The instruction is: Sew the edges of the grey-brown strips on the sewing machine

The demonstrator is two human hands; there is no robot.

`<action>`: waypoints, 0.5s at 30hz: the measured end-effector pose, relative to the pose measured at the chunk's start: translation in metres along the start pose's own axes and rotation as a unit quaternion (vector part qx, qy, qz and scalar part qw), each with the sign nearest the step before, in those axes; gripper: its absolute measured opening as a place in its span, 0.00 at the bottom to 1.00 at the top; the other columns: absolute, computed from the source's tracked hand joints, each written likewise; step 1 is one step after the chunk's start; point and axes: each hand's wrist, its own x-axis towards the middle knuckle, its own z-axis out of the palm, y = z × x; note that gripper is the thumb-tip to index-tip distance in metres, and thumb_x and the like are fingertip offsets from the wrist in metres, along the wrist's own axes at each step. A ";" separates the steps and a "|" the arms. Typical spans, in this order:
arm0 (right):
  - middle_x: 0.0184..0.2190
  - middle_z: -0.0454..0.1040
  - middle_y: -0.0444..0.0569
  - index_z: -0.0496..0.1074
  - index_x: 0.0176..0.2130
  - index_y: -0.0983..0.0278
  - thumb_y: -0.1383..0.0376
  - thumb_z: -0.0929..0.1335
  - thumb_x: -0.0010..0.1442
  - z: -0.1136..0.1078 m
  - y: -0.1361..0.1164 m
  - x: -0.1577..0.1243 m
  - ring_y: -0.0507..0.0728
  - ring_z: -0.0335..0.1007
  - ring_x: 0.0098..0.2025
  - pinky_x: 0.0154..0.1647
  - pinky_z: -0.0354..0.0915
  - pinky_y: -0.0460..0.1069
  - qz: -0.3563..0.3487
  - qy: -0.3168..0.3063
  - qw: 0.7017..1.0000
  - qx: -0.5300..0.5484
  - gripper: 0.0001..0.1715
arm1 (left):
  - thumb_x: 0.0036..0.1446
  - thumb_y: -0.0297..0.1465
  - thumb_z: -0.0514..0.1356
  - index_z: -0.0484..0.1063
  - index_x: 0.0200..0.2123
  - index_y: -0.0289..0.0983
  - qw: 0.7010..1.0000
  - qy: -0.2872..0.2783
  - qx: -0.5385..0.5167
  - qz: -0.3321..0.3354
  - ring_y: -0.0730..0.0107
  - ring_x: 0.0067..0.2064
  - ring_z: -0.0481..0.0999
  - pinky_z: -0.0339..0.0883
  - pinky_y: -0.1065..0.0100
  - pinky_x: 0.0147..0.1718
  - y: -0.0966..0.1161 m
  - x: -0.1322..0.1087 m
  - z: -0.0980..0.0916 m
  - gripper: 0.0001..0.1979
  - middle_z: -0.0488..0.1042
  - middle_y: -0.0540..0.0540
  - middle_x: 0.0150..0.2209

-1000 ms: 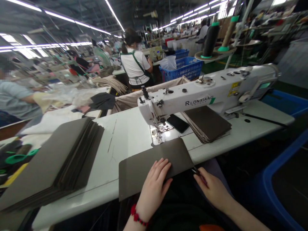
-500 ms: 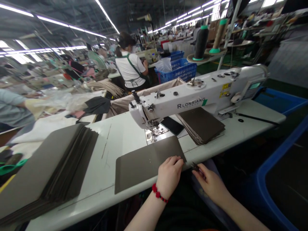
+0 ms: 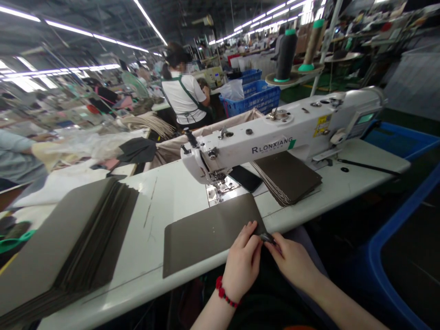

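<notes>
A flat grey-brown panel (image 3: 206, 233) with rounded corners lies on the sewing table in front of the sewing machine (image 3: 275, 137). My left hand (image 3: 242, 256), with a red beaded bracelet at its wrist, is closed on the panel's near right corner at the table edge. Small dark thread snips (image 3: 267, 238) are gripped in my right hand (image 3: 294, 259), their tip right against that corner beside my left fingers. The blades are partly covered by the fingers, so I cannot tell whether they are apart.
A thick stack of similar panels (image 3: 79, 238) leans at the left. Under the machine arm lie a phone (image 3: 245, 178) and a smaller panel stack (image 3: 290, 176). Thread cones (image 3: 286, 55) stand behind. A blue bin (image 3: 374, 256) is at the right; a co-worker (image 3: 185, 96) sits beyond.
My right hand has moved left and brought the snips to the panel's corner. My left hand has shifted slightly, its fingers now more bent around the corner. The panel lies in the same place.
</notes>
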 end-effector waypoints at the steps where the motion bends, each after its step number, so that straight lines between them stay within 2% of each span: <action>1: 0.27 0.76 0.46 0.67 0.37 0.60 0.57 0.57 0.69 0.001 -0.001 0.001 0.59 0.75 0.30 0.26 0.54 0.49 0.004 -0.003 1.000 -0.011 0.16 | 0.65 0.24 0.50 0.68 0.39 0.40 1.000 -0.003 0.004 0.004 0.60 0.65 0.58 0.61 0.53 0.61 -0.001 -0.001 0.001 0.08 0.60 0.45 0.64; 4: 0.27 0.77 0.48 0.67 0.36 0.61 0.58 0.55 0.70 0.000 -0.002 0.001 0.60 0.76 0.30 0.26 0.54 0.49 0.017 -0.010 0.999 -0.032 0.18 | 0.64 0.24 0.50 0.69 0.40 0.39 1.000 -0.016 0.013 0.021 0.61 0.66 0.56 0.57 0.52 0.63 -0.002 -0.003 0.000 0.09 0.60 0.45 0.64; 8: 0.27 0.77 0.47 0.67 0.37 0.60 0.57 0.56 0.69 -0.004 0.000 -0.002 0.60 0.76 0.31 0.27 0.56 0.49 0.023 -0.008 0.999 -0.026 0.17 | 0.63 0.31 0.55 0.69 0.36 0.38 0.998 -0.037 0.011 0.047 0.56 0.67 0.54 0.54 0.48 0.64 -0.003 -0.004 -0.006 0.05 0.60 0.44 0.64; 11: 0.27 0.76 0.47 0.66 0.37 0.60 0.56 0.56 0.69 -0.005 0.002 -0.003 0.59 0.76 0.31 0.27 0.56 0.49 0.020 -0.009 1.000 -0.022 0.16 | 0.62 0.33 0.56 0.71 0.35 0.38 0.998 -0.031 0.012 0.057 0.54 0.66 0.55 0.55 0.47 0.63 -0.004 -0.005 -0.006 0.06 0.61 0.42 0.63; 15: 0.26 0.76 0.46 0.66 0.36 0.60 0.57 0.56 0.69 -0.003 0.002 -0.004 0.58 0.75 0.29 0.26 0.55 0.49 0.016 -0.002 0.999 -0.044 0.15 | 0.63 0.31 0.55 0.73 0.38 0.37 0.998 -0.013 0.027 0.063 0.56 0.65 0.57 0.55 0.49 0.64 -0.009 -0.005 0.002 0.07 0.63 0.42 0.62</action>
